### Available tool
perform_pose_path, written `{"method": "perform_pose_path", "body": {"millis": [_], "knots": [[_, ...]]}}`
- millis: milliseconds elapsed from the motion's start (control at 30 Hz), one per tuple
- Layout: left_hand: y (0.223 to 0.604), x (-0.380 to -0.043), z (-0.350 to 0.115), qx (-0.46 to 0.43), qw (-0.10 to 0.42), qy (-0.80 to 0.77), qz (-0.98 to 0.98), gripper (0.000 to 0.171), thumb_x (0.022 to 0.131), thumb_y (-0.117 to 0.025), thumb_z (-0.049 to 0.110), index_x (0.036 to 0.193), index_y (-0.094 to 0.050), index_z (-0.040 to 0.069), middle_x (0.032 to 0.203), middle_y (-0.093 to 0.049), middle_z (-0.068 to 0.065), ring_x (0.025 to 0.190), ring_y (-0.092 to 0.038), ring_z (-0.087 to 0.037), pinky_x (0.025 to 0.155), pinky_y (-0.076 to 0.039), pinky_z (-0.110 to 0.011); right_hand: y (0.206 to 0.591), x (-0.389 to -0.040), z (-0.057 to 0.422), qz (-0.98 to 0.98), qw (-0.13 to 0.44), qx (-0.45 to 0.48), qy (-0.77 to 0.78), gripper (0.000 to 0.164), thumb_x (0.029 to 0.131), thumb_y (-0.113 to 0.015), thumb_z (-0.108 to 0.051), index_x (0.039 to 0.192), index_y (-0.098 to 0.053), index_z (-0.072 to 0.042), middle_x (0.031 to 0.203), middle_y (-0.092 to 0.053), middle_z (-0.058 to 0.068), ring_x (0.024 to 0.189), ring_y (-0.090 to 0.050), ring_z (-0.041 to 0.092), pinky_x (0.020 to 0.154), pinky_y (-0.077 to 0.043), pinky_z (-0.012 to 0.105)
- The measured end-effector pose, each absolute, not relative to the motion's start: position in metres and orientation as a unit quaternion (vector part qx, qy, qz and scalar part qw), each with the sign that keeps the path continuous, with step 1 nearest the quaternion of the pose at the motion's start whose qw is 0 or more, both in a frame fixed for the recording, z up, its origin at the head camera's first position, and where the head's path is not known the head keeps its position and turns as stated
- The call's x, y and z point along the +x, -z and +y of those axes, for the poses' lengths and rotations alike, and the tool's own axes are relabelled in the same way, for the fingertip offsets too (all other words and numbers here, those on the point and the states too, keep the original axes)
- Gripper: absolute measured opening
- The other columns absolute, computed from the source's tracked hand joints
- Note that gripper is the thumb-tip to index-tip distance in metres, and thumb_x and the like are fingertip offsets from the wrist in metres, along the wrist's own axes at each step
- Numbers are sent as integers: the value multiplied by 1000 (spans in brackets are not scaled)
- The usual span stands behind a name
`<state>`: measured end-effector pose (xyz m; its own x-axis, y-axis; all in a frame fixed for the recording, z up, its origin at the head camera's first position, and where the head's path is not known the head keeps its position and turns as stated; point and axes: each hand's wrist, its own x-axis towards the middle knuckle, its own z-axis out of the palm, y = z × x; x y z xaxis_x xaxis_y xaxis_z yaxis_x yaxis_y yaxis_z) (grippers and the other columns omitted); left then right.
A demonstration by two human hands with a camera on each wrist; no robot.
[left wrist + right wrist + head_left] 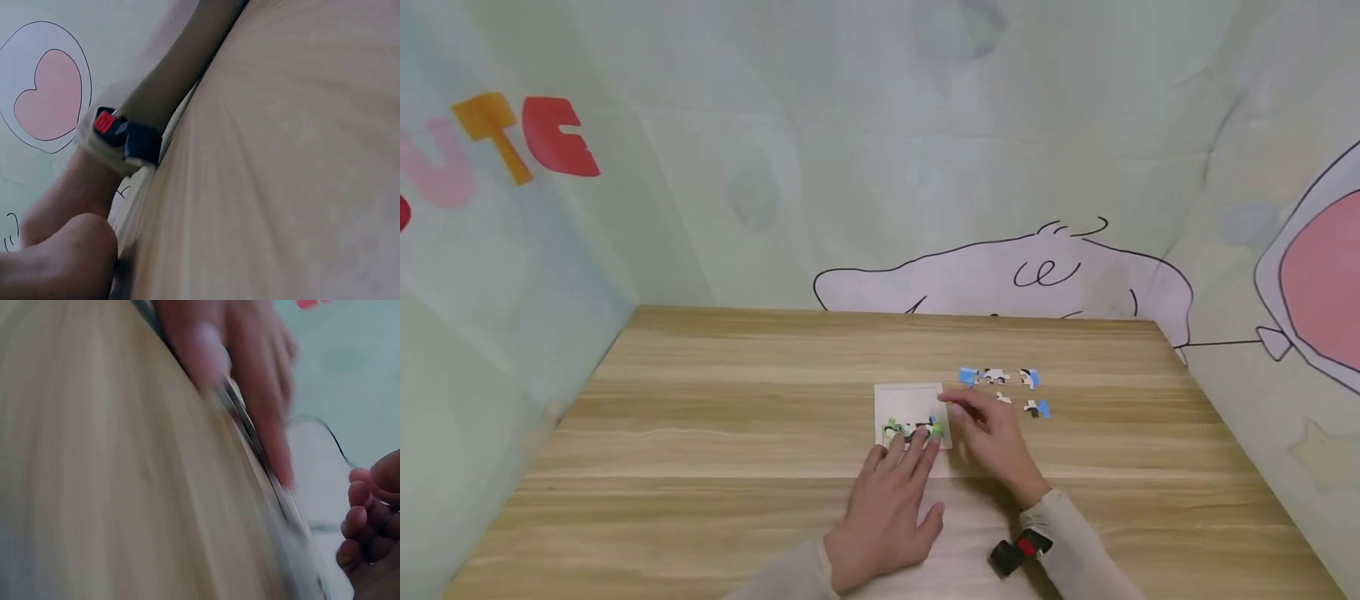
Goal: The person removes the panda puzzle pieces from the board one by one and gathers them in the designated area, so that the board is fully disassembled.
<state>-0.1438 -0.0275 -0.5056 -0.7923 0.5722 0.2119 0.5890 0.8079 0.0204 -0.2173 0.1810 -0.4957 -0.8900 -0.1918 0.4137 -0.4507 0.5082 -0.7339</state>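
Observation:
A pale square puzzle tray (910, 398) lies on the table, with a row of green, black and white jigsaw pieces (891, 430) along its near side. My left hand (891, 504) reaches over the near edge, its fingers outstretched and their tips resting on that row, thumb held apart. My right hand (996, 442) is at the tray's right side, index finger extended to the upper right edge. In the right wrist view the fingers of my right hand (375, 531) look loosely bent, and no piece shows between them.
Several loose jigsaw pieces lie right of the tray: a blue one (968, 377), a white and black one (995, 377), a blue and white one (1030, 378), and another blue one (1039, 408). A printed cloth wall (737, 167) stands behind the wooden table (715, 400).

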Motion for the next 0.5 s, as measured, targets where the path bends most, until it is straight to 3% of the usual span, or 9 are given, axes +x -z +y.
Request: {"method": "perform_pose_path", "body": {"millis": [200,500], "knots": [[504,-141,-24,-305,128,23,-943,66,102,-52,51,152,-59,9,162,-56,-5,140,-51,-25,103,-42,-41,489,-228,134,-894,26,191,-405,28,110,-57,-19,120,-81,-9,108,-80,5,95,-69,14,87,-56,33],[504,-139,-27,-306,141,-10,-942,62,102,-52,54,146,-62,11,152,-62,-1,124,-52,-21,95,-41,-38,490,-231,117,-902,-15,149,-406,30,111,-56,-26,100,-83,-18,101,-74,1,92,-62,12,83,-48,34]]}}
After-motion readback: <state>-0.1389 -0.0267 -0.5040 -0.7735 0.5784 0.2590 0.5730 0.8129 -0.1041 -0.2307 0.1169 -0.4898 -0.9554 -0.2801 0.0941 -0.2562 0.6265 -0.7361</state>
